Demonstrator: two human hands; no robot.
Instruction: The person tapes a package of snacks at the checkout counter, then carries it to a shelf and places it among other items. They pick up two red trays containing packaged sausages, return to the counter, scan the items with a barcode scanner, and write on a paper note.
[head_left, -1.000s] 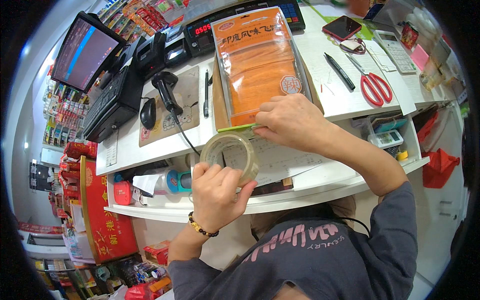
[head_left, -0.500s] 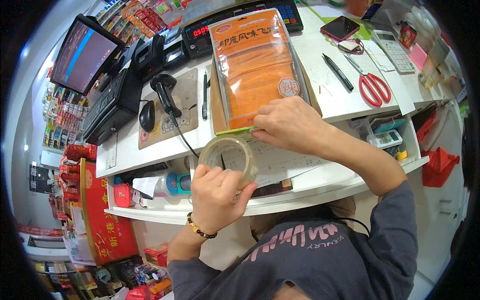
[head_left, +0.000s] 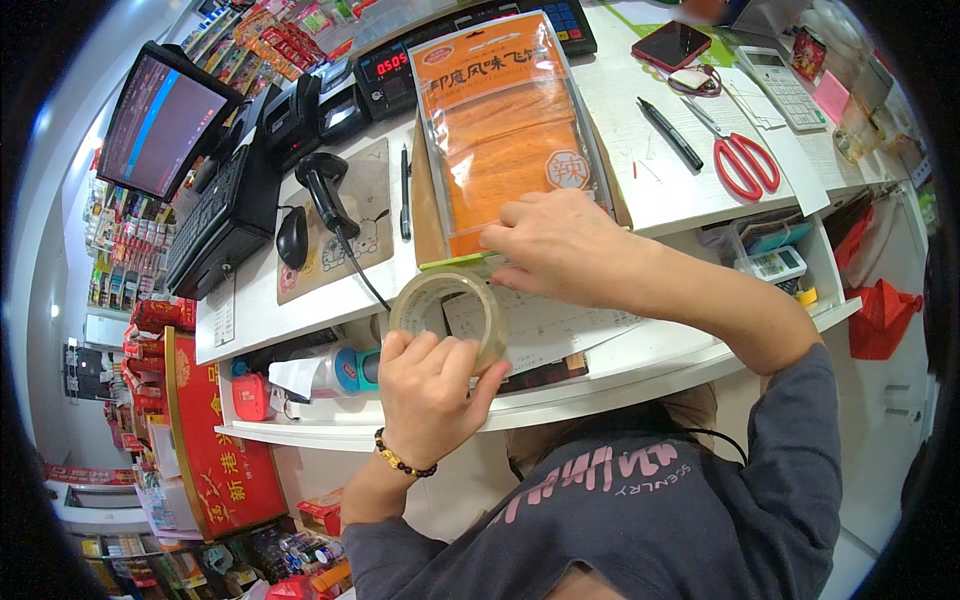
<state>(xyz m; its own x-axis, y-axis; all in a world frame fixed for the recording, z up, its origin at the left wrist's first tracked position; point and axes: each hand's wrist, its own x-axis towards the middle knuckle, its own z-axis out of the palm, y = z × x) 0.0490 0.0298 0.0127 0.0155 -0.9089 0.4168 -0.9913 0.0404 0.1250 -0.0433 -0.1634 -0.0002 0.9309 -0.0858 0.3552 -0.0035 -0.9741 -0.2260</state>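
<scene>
My left hand [head_left: 430, 390], with a beaded bracelet at the wrist, is closed around the near side of a roll of clear packing tape [head_left: 493, 325]. The roll stands tilted over the drawer, close to the counter edge. Flat on the counter lies a clear-fronted orange food package [head_left: 500, 130], with a brown cardboard edge [head_left: 428, 215] showing beneath it. At the package's near edge, my right hand [head_left: 560, 245] has curled fingers on top and the thumb lower down. What is pinched there is hidden. A green strip [head_left: 440, 263] runs along that edge.
Right of the package lie a black marker [head_left: 670, 133], red-handled scissors [head_left: 745, 165], a phone [head_left: 670, 45] and a calculator [head_left: 780, 85]. To the left are a pen [head_left: 405, 195], scanner [head_left: 325, 195], mouse [head_left: 292, 238] and keyboard [head_left: 215, 215]. An open drawer [head_left: 640, 365] holds papers and a bottle.
My right hand has slid slightly left along the package's near edge. The tape roll stays in my left hand, nearly still. The whole view has shifted a little.
</scene>
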